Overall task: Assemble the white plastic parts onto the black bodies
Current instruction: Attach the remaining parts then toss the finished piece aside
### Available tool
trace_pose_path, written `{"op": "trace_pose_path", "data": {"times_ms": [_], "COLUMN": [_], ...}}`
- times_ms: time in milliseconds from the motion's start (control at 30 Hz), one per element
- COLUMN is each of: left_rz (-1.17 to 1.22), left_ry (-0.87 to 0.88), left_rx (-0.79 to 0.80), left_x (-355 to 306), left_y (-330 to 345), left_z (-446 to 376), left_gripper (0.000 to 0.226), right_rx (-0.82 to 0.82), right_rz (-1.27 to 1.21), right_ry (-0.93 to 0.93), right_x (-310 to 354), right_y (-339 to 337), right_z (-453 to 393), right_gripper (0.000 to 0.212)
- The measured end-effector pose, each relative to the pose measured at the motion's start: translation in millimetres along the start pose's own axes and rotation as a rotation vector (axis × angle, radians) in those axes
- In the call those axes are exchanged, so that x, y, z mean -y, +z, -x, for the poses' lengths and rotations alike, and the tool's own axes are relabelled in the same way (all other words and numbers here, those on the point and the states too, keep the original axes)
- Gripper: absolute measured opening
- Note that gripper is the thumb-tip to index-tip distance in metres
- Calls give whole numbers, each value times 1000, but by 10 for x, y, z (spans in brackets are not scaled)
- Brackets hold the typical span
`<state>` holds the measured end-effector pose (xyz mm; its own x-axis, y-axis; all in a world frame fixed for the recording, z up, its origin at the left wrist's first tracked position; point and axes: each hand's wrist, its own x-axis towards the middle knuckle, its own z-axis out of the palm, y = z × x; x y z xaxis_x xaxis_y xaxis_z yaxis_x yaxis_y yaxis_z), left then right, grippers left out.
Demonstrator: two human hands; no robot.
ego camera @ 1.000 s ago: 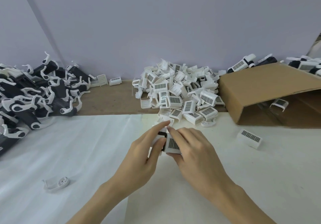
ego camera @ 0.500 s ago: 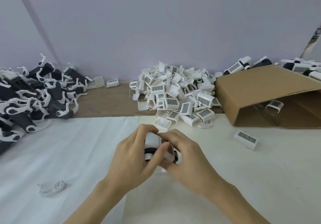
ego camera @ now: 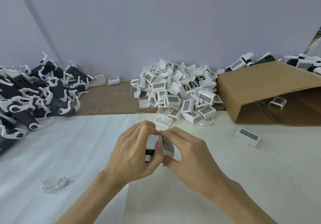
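Observation:
My left hand (ego camera: 132, 150) wraps around a small black-and-white body (ego camera: 152, 147) at the table's centre. Pressed against that body is a white plastic part (ego camera: 167, 147) with a barcode grid on it, pinched by my right hand (ego camera: 189, 152). Fingers hide most of both pieces. A heap of white barcode parts (ego camera: 177, 95) lies just beyond my hands. At the far left sits a pile of black bodies (ego camera: 33, 95) with white clips.
An open cardboard box (ego camera: 260, 91) lies on its side at the right, a white part inside it. One loose barcode part (ego camera: 247, 136) rests right of my hands. A white clip (ego camera: 55, 183) lies front left. More assembled pieces (ego camera: 243, 63) sit behind the box.
My hands have closed together around the body and the white part, and turned them so the white end of the body now faces up between my fingers.

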<state>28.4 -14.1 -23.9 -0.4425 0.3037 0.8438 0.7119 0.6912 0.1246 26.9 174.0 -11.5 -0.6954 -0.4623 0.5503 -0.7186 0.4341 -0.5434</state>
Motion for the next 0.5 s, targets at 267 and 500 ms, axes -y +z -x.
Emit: {"op": "trace_pose_path", "data": {"times_ms": [267,500], "left_rz": [-48,-63], "left_ry": [-55,-101], "left_rx": [16,30], "left_x": [-34,-82], "left_y": [28,23], "left_z": [-1,-11], "left_gripper": [22,15], "right_rx": [-59,113], "right_rz": [61,-141], "right_ry": [22,47], "right_x": [-63,-223], "right_y": [71,-53], "right_z": [25,-10], "right_gripper": [35,39]}}
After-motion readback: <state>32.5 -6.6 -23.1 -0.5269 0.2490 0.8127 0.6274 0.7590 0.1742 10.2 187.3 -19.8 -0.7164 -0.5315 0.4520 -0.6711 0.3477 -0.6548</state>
